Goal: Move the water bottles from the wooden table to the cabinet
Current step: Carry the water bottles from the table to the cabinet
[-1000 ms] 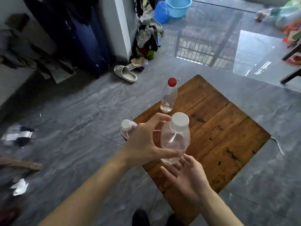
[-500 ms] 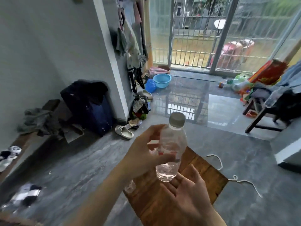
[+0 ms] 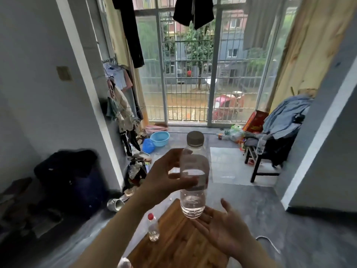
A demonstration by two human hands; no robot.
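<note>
Standing upright in mid-air above the wooden tabletop point(image 3: 179, 246), one clear water bottle point(image 3: 194, 182) with a dull grey-brown cap is held by the left hand point(image 3: 166, 180). The grip of that hand is curled round the bottle's middle, thumb across the near face and fingers wrapped behind; water fills roughly the lower half. The right hand point(image 3: 224, 229) is seen at about five o'clock from the bottle's base, palm up, its grip spread with fingers straight and loosely fanned; whether the fingertips touch the base cannot be told.

Three bottles can be counted in all. A second, smaller bottle with a red cap point(image 3: 153, 228) stands upright on the tabletop near its left edge, at about seven o'clock from the held one. A pale rounded top point(image 3: 124, 263), apparently a third bottle, is cut off at the bottom edge, at six o'clock.

Two blue plastic basins point(image 3: 157, 140) are seen on the floor at eleven o'clock, and one dark chair point(image 3: 268, 151) draped with clothes at two o'clock.
</note>
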